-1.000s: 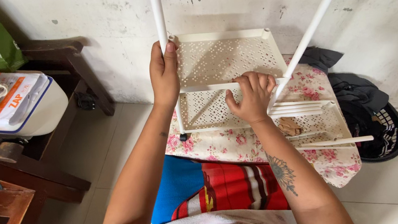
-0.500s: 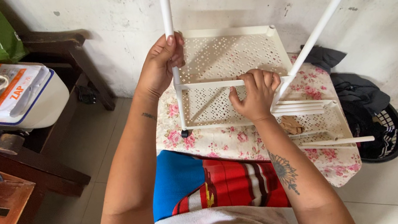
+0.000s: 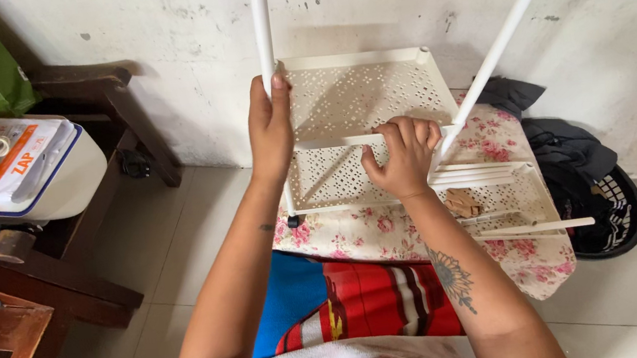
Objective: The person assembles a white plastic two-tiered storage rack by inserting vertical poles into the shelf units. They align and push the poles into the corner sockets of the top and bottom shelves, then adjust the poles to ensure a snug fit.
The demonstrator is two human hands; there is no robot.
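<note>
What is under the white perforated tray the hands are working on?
Under the white perforated tray lies a floral cloth, with a blue and red striped cloth below its near edge. What the floral cloth covers cannot be seen.
</note>
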